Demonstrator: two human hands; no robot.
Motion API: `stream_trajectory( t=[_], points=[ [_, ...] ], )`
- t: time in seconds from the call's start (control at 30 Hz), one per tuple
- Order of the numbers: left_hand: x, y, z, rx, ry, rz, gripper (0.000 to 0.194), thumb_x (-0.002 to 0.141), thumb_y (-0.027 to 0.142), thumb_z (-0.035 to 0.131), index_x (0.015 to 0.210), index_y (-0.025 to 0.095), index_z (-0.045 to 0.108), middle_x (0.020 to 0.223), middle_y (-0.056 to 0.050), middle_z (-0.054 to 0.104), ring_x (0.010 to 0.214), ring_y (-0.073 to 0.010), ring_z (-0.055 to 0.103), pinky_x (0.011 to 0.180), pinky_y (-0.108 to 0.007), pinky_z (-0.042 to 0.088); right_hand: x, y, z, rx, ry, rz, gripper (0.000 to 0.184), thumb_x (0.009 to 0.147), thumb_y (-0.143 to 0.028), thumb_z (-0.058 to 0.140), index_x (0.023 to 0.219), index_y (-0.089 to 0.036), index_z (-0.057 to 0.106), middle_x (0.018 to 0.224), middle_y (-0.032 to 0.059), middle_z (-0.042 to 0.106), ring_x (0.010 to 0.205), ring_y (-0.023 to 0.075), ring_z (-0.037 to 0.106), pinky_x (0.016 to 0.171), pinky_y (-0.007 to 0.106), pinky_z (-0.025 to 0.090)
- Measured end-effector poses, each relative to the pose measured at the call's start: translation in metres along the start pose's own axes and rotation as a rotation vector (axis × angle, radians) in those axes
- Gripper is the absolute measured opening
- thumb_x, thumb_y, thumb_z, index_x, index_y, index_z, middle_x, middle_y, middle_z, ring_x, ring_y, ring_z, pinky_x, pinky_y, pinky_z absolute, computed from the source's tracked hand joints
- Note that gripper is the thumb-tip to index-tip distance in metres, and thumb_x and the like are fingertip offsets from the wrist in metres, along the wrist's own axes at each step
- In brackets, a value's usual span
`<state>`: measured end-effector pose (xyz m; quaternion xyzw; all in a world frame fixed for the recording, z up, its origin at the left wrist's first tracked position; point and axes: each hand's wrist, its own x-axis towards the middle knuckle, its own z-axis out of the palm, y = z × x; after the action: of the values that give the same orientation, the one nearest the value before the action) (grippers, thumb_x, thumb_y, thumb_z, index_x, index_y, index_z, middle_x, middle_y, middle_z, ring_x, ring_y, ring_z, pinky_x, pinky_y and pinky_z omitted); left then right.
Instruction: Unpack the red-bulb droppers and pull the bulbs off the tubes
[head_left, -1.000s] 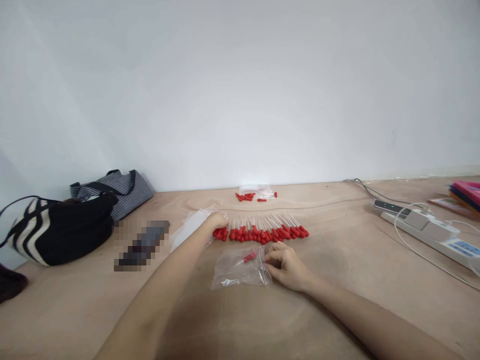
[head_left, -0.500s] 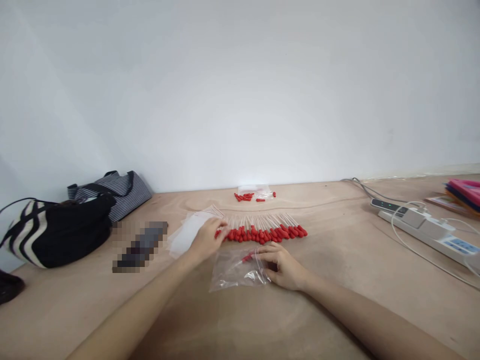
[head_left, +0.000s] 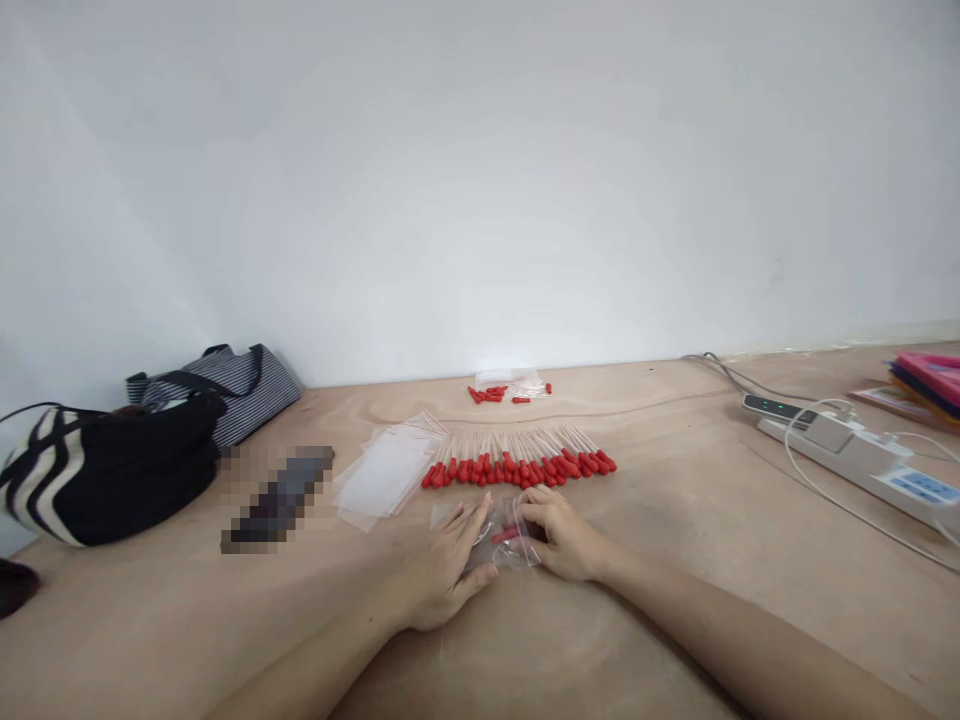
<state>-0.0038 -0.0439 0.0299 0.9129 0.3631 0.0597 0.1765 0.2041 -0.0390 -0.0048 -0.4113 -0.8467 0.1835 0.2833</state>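
Note:
A small clear zip bag (head_left: pixel 501 538) lies on the wooden table (head_left: pixel 675 560) with a red-capped dropper inside. My left hand (head_left: pixel 442 565) lies flat on the bag's left part, fingers stretched out. My right hand (head_left: pixel 561 535) pinches the bag's right edge with curled fingers. Just beyond them lies a row of several red-capped glass droppers (head_left: pixel 521 462). A stack of empty clear bags (head_left: pixel 386 477) rests to the left of that row.
Loose red caps and a bag (head_left: pixel 508 389) lie near the wall. Two striped bags (head_left: pixel 112 450) sit at the left, with a blurred dark object (head_left: pixel 277 498) beside them. A power strip with cables (head_left: pixel 855 455) and coloured books (head_left: pixel 926 385) are at the right.
My left hand left the left end of the dropper row and came down flat onto the clear bag. My right hand stayed on the bag's right edge.

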Motion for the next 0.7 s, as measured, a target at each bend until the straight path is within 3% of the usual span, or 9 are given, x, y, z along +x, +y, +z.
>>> stream_trajectory(
  t=[0.13, 0.27, 0.33, 0.4, 0.47, 0.57, 0.63, 0.7],
  points=[
    [-0.001, -0.001, 0.001, 0.000, -0.005, 0.002, 0.066, 0.085, 0.046, 0.035, 0.137, 0.020, 0.005, 0.141, -0.009, 0.022, 0.128, -0.0272, 0.022, 0.103, -0.045, 0.022, -0.001, 0.001, -0.005, 0.115, 0.055, 0.017, 0.006, 0.072, -0.025, 0.060, 0.074, -0.020, 0.063, 0.077, 0.0023, 0.060, 0.074, 0.0150, 0.050, 0.070, 0.029, 0.039],
    [-0.001, -0.002, 0.001, 0.007, -0.044, -0.035, 0.066, 0.084, 0.048, 0.035, 0.137, 0.019, 0.008, 0.141, -0.010, 0.020, 0.129, -0.0266, 0.019, 0.104, -0.046, 0.021, -0.010, 0.014, -0.032, 0.308, 0.130, 0.083, 0.010, 0.074, -0.027, 0.058, 0.078, -0.019, 0.062, 0.079, 0.0031, 0.062, 0.074, 0.0146, 0.054, 0.070, 0.029, 0.042],
    [0.000, -0.002, 0.001, 0.008, -0.065, -0.042, 0.066, 0.084, 0.049, 0.034, 0.137, 0.017, 0.011, 0.141, -0.011, 0.020, 0.129, -0.0264, 0.019, 0.104, -0.046, 0.019, -0.014, 0.024, -0.048, 0.452, 0.229, 0.147, 0.018, 0.075, -0.035, 0.056, 0.079, -0.017, 0.059, 0.076, 0.0035, 0.062, 0.071, 0.0142, 0.055, 0.066, 0.027, 0.043],
    [0.001, -0.003, 0.001, 0.006, -0.064, -0.020, 0.065, 0.084, 0.049, 0.035, 0.136, 0.017, 0.016, 0.141, -0.011, 0.020, 0.129, -0.0256, 0.018, 0.105, -0.046, 0.018, -0.014, 0.031, -0.062, 0.514, 0.405, 0.226, 0.026, 0.074, -0.041, 0.056, 0.082, -0.017, 0.057, 0.072, 0.0024, 0.061, 0.066, 0.0132, 0.055, 0.062, 0.026, 0.044],
    [0.002, -0.005, 0.002, 0.003, -0.045, 0.013, 0.060, 0.084, 0.048, 0.036, 0.135, 0.020, 0.021, 0.141, -0.009, 0.021, 0.129, -0.0247, 0.018, 0.105, -0.047, 0.017, -0.008, 0.032, -0.071, 0.451, 0.595, 0.267, 0.029, 0.074, -0.044, 0.055, 0.085, -0.017, 0.056, 0.071, 0.0020, 0.060, 0.063, 0.0127, 0.054, 0.061, 0.027, 0.044],
    [0.003, -0.006, 0.004, 0.009, -0.027, 0.032, 0.051, 0.085, 0.044, 0.035, 0.132, 0.024, 0.030, 0.140, -0.008, 0.024, 0.129, -0.0246, 0.019, 0.104, -0.049, 0.018, 0.012, 0.025, -0.069, 0.229, 0.802, 0.205, 0.027, 0.074, -0.040, 0.055, 0.089, -0.018, 0.055, 0.074, 0.0026, 0.061, 0.068, 0.0138, 0.055, 0.066, 0.028, 0.044],
    [0.002, -0.007, 0.005, 0.022, -0.023, 0.030, 0.046, 0.086, 0.041, 0.036, 0.129, 0.025, 0.034, 0.139, -0.008, 0.026, 0.128, -0.0248, 0.021, 0.103, -0.050, 0.020, 0.030, 0.019, -0.059, 0.041, 0.867, 0.090, 0.020, 0.075, -0.035, 0.055, 0.086, -0.018, 0.054, 0.075, 0.0030, 0.061, 0.070, 0.0142, 0.055, 0.070, 0.029, 0.042],
    [0.002, -0.007, 0.005, 0.036, -0.019, 0.030, 0.042, 0.086, 0.038, 0.036, 0.127, 0.027, 0.038, 0.138, -0.007, 0.029, 0.128, -0.0244, 0.023, 0.103, -0.050, 0.021, 0.047, 0.016, -0.044, -0.226, 0.828, -0.033, 0.009, 0.076, -0.028, 0.053, 0.079, -0.019, 0.055, 0.076, 0.0026, 0.063, 0.075, 0.0147, 0.055, 0.078, 0.032, 0.037]
  ],
)
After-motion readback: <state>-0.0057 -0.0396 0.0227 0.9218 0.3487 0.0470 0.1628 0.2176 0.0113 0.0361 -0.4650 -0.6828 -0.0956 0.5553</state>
